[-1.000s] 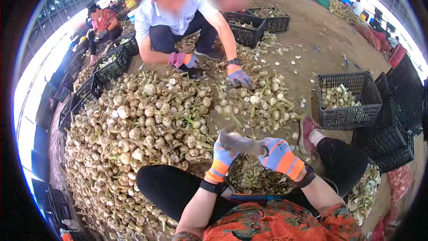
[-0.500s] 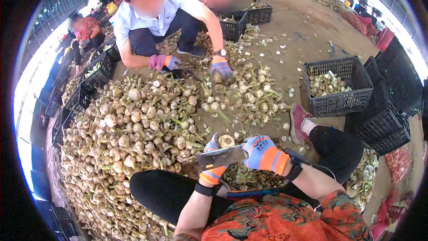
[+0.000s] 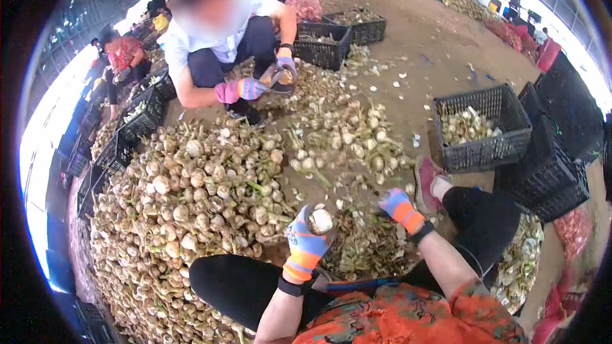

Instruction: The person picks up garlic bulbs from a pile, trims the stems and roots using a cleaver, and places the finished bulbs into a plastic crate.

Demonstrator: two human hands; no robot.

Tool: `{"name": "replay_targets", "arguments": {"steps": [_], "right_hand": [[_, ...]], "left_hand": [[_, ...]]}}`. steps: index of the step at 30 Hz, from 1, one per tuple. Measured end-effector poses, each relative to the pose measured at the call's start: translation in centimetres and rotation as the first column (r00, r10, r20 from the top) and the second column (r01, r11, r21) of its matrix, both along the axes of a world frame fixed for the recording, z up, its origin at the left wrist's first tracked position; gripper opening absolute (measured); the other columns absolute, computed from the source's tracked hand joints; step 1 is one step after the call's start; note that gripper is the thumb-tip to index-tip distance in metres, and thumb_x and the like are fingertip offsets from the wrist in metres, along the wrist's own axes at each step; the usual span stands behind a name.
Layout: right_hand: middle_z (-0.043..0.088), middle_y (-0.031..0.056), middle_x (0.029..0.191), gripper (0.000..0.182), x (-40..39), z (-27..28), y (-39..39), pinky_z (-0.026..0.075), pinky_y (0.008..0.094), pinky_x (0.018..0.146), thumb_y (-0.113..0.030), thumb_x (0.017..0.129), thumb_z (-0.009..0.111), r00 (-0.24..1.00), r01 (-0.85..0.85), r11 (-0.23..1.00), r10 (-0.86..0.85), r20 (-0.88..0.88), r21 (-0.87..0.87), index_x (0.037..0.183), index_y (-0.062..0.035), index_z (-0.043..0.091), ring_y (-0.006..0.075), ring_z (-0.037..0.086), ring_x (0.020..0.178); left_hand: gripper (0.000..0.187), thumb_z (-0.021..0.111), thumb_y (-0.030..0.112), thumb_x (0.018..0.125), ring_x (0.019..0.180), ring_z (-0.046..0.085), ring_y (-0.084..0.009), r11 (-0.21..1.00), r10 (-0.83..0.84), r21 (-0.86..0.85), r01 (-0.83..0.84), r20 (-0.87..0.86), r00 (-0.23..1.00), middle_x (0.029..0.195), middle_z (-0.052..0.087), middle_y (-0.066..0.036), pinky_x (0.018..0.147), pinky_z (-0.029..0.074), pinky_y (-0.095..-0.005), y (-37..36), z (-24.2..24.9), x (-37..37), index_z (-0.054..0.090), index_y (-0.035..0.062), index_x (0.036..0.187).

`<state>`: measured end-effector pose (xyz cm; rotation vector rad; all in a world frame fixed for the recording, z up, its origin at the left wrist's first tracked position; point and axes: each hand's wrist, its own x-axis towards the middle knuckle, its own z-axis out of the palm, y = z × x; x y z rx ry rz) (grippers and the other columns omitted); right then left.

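In my gloved left hand sits a garlic bulb, its white trimmed face turned upward. My gloved right hand is apart from it, over the trimmings on the right, with its fingers curled. The knife seen in that hand half a second ago is smeared by motion, and its blade cannot be made out now. Below and between my hands lies a heap of garlic trimmings. A large pile of garlic bulbs with stems spreads to my left.
Opposite crouches a co-worker, with a bulb and a blade in gloved hands. A black crate partly filled with garlic stands at right, beside stacked crates. More bulbs with stems lie ahead. Crates line the left.
My right hand has swung away to the right from the bulb in my left hand. The bulb now shows a white face. The co-worker has lifted a bulb to the blade.
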<state>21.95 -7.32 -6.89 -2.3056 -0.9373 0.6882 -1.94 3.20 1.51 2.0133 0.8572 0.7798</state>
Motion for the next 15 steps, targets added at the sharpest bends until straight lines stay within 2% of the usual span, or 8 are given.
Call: {"name": "replay_targets", "arguments": {"steps": [3,4,5,9,10,12,14,15], "right_hand": [[0.063,0.0129,0.072,0.031,-1.4,-0.6,-1.1,0.046,0.0335,0.061,-0.028,0.066,0.068,1.0,0.001,0.97,-0.006,0.018,0.241,0.08,-0.0009,0.061,0.0255,0.059,0.064],[0.062,0.0075,0.068,0.025,-3.3,2.3,-0.7,0.046,0.0312,0.06,-0.02,0.068,0.068,0.955,0.082,0.941,0.02,-0.295,0.329,0.079,-0.0004,0.059,0.0188,0.058,0.062],[0.061,0.003,0.066,0.016,-3.8,-0.7,-0.7,0.046,0.0278,0.058,-0.014,0.071,0.064,0.975,0.013,0.903,0.084,-0.207,0.429,0.081,-0.0023,0.059,0.0133,0.057,0.061],[0.062,0.0061,0.075,0.021,-7.8,3.1,0.2,0.046,0.029,0.066,-0.012,0.069,0.066,0.816,-0.04,0.816,0.359,-0.453,0.576,0.086,-0.001,0.059,0.0172,0.058,0.07],[0.062,0.0071,0.078,0.023,-8.8,3.4,0.5,0.046,0.0294,0.068,-0.012,0.069,0.066,0.734,-0.04,0.781,0.446,-0.513,0.623,0.088,-0.0006,0.059,0.0185,0.058,0.072],[0.062,0.0088,0.077,0.024,-9.8,2.7,1.1,0.046,0.0304,0.068,-0.013,0.068,0.068,0.799,-0.06,0.767,0.42,-0.429,0.639,0.087,-0.0004,0.06,0.0199,0.058,0.072],[0.062,0.0133,0.076,0.028,-10.7,-1.3,1.9,0.046,0.0329,0.066,-0.018,0.066,0.071,0.908,-0.106,0.695,0.359,-0.215,0.711,0.087,-0.0009,0.062,0.0239,0.059,0.071],[0.062,0.0133,0.076,0.028,-9.6,-2.1,2.5,0.046,0.0329,0.066,-0.018,0.066,0.071,0.912,-0.098,0.699,0.348,-0.218,0.708,0.087,-0.0009,0.062,0.0239,0.059,0.071]], "left_hand": [[0.055,0.076,0.007,0.055,0.086,0.059,-0.0207,0.999,0.049,-0.01,-0.049,0.074,0.996,0.092,0.061,-0.011,0.077,0.047,-0.0298,1.7,-4.0,0.1,0.054,0.004,0.105],[0.04,0.069,-0.002,0.065,0.085,0.058,-0.0195,0.878,0.202,-0.478,0.0,0.371,0.906,0.095,0.059,-0.011,0.077,0.048,-0.0279,1.5,-3.5,1.3,0.054,0.0039,0.102],[0.031,0.062,-0.008,0.07,0.083,0.058,-0.0177,0.592,0.372,-0.788,0.17,0.454,0.81,0.091,0.059,-0.009,0.076,0.048,-0.0265,1.5,-2.4,0.9,0.055,0.0016,0.098],[0.013,0.056,0.0,0.079,0.077,0.06,-0.0173,0.865,0.056,-0.441,0.239,0.558,0.828,0.084,0.06,-0.006,0.072,0.052,-0.0279,1.5,-4.9,0.6,0.058,0.0034,0.091],[0.011,0.055,0.001,0.079,0.077,0.06,-0.0177,0.758,0.187,-0.59,0.278,0.604,0.775,0.084,0.061,-0.006,0.071,0.052,-0.0283,1.6,-5.1,0.7,0.058,0.004,0.09],[0.006,0.054,0.001,0.08,0.078,0.061,-0.0183,0.507,0.367,-0.758,0.411,0.621,0.692,0.084,0.061,-0.006,0.071,0.053,-0.029,1.6,-4.6,0.6,0.057,0.0042,0.084],[0.005,0.054,0.001,0.08,0.077,0.061,-0.0179,0.6,0.334,-0.739,0.307,0.58,0.743,0.083,0.061,-0.006,0.071,0.053,-0.0294,0.6,-4.0,1.0,0.057,0.0044,0.084],[0.005,0.055,0.001,0.079,0.076,0.06,-0.0172,0.51,0.34,-0.764,0.394,0.6,0.724,0.081,0.06,-0.006,0.069,0.052,-0.0283,0.8,-4.5,0.7,0.057,0.0043,0.083]]}}
